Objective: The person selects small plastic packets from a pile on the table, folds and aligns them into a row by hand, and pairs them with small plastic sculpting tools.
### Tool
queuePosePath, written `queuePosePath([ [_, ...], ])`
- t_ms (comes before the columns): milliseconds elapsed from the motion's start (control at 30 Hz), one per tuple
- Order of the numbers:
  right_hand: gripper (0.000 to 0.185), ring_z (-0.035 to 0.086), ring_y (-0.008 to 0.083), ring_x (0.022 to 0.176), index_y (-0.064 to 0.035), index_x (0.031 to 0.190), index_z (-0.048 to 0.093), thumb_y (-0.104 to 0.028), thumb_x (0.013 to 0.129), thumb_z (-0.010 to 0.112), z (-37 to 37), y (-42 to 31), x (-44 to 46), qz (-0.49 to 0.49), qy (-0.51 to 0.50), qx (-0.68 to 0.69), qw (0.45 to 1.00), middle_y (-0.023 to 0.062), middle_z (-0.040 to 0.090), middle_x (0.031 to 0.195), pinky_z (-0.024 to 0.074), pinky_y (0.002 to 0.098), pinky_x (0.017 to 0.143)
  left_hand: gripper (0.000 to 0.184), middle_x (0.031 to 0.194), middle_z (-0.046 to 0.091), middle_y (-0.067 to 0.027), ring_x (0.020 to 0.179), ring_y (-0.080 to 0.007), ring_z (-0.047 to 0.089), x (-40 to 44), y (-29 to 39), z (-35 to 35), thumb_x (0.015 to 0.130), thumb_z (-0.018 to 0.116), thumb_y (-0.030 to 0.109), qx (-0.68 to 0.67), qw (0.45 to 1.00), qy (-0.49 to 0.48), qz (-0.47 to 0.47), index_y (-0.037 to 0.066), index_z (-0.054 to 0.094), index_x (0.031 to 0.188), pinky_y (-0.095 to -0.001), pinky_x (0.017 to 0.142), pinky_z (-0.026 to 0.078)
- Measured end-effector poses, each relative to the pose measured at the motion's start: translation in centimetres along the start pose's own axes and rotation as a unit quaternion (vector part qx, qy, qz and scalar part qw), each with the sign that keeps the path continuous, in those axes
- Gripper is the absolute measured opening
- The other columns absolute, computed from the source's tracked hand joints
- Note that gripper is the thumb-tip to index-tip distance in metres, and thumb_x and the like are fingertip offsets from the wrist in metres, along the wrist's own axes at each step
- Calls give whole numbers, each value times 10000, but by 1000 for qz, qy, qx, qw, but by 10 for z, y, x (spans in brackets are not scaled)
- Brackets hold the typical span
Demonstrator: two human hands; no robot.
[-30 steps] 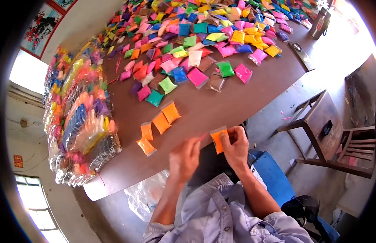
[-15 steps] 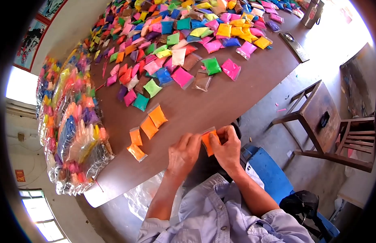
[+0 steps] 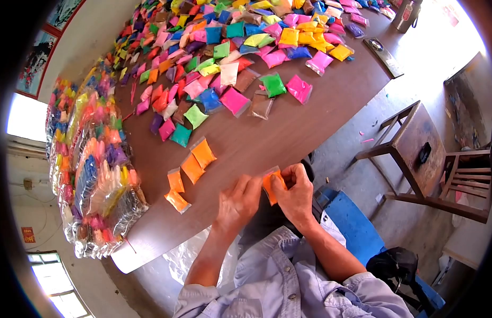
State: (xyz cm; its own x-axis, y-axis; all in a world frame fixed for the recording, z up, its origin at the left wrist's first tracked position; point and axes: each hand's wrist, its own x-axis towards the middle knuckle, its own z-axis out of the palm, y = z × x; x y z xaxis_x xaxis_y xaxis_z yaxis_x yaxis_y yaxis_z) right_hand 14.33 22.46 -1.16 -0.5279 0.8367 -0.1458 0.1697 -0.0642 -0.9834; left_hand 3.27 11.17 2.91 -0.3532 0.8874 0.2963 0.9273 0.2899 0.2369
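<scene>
At the table's near edge, my right hand (image 3: 294, 195) pinches a small clear zip bag of orange clay-like material (image 3: 269, 185), thumb laid across its front. My left hand (image 3: 238, 200) is closed, its curled fingertips right by the bag's upper left edge; whether they grip the bag or something small is hidden. On the table to the left lie several similar orange packets: an upper pair (image 3: 197, 161) overlapping, and a lower pair with one upright packet (image 3: 175, 180) above a tilted one (image 3: 177, 201).
Many coloured packets (image 3: 235, 100) cover the far side of the brown table (image 3: 246, 143). Large bundles of bagged packets (image 3: 92, 175) stand at its left edge. A flask (image 3: 406, 16) is at the far right corner. A wooden chair (image 3: 418, 151) and a blue stool (image 3: 354, 225) stand right.
The view has shifted slightly, so the table's things sit a little further left. Both hands stay by the orange packet, with hardly any movement of the fingers.
</scene>
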Motion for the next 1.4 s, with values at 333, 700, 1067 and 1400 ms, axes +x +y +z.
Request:
queuePosePath([
  [333, 229, 627, 74, 738, -14, 940, 532, -8, 898, 757, -1, -1, 1, 1, -2, 4, 1000, 43, 639, 816, 530, 230, 666, 62, 862, 621, -86, 723, -284, 689, 2, 6, -3, 956, 708, 74, -14, 999, -4, -31, 46, 678, 1002, -368, 598, 551],
  [700, 219, 623, 72, 722, -9, 936, 556, -41, 900, 770, -1, -3, 1, 6, -1, 14, 1000, 36, 656, 808, 532, 226, 667, 84, 852, 590, -49, 772, -245, 694, 20, 14, -2, 915, 670, 69, -44, 999, 14, -13, 104, 601, 946, -374, 612, 569],
  [1067, 212, 618, 68, 723, -6, 929, 564, -46, 887, 767, -3, -1, 2, 7, 0, 13, 1000, 42, 660, 807, 526, 235, 653, 59, 898, 670, -104, 788, -337, 699, 24, 10, -1, 927, 707, 45, -75, 995, -34, -63, 61, 676, 974, -410, 652, 562],
  [1400, 210, 610, 74, 720, -5, 933, 559, -46, 896, 761, -3, -1, 1, -14, 1, -3, 1000, 37, 642, 802, 525, 233, 656, 37, 892, 655, -88, 791, -326, 698, 4, 3, 0, 962, 685, 121, -89, 990, -8, -112, 92, 661, 963, -422, 646, 563],
])
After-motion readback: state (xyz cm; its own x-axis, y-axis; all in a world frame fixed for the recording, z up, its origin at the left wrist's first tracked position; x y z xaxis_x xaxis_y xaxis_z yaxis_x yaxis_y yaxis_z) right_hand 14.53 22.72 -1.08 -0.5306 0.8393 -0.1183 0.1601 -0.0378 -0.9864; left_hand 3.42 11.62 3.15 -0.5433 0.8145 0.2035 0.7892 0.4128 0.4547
